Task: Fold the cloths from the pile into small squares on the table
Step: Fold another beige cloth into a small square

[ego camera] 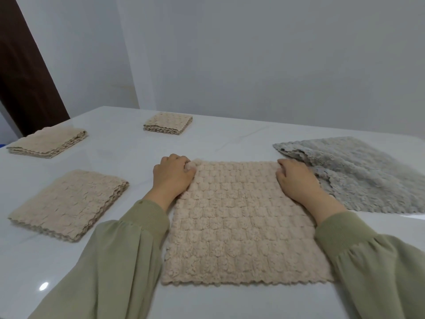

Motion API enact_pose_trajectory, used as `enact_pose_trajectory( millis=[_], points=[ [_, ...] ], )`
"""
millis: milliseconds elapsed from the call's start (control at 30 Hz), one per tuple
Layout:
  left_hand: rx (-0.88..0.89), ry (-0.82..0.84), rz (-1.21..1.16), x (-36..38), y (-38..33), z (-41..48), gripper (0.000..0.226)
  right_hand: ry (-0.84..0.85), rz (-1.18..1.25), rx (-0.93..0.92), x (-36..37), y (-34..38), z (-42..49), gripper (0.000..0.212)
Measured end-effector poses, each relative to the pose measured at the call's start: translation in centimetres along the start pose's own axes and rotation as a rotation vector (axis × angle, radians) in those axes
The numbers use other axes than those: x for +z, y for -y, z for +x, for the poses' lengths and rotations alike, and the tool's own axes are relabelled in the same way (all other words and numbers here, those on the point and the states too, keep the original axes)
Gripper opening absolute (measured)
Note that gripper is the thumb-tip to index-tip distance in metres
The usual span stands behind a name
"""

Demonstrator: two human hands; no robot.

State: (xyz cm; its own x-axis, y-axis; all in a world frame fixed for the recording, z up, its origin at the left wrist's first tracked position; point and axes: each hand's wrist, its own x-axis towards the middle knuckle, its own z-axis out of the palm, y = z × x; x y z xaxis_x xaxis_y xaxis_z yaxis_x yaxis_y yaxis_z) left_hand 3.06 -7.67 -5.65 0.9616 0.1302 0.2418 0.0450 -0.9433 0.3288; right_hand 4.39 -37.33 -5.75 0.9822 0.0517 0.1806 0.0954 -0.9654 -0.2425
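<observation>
A beige cloth [243,222] with a bumpy waffle-like texture and scalloped edges is lying spread flat on the white table [218,143], directly in front of the person. The left hand [172,178] is resting on the cloth's far left corner, its fingers curling in and pinching a small bunch of the fabric against the thumb. The right hand [296,180] is sitting on the far right corner, fingers bent over the edge and gripping it. Both wrists are lying along the cloth's side edges, with the olive green sleeves [110,261] reaching back toward the camera.

Just beside the right hand, a loose pile of grey cloths [358,171] is lying rumpled, its near edge touching the beige cloth's right corner. To the left, well apart from the hands, three folded beige stacks are sitting on the table: a large one [69,203] nearest, another [48,142] behind it at the table's left edge, and a small square one [167,123] farther back.
</observation>
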Motion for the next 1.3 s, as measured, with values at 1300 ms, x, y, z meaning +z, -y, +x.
enact_pose_trajectory(
  millis=[1300],
  points=[
    [-0.105,-0.518,-0.956,-3.1,-1.6,-1.8,0.015,-0.534,1.21,0.159,-4.2,2.8,-0.4,0.017]
  ],
)
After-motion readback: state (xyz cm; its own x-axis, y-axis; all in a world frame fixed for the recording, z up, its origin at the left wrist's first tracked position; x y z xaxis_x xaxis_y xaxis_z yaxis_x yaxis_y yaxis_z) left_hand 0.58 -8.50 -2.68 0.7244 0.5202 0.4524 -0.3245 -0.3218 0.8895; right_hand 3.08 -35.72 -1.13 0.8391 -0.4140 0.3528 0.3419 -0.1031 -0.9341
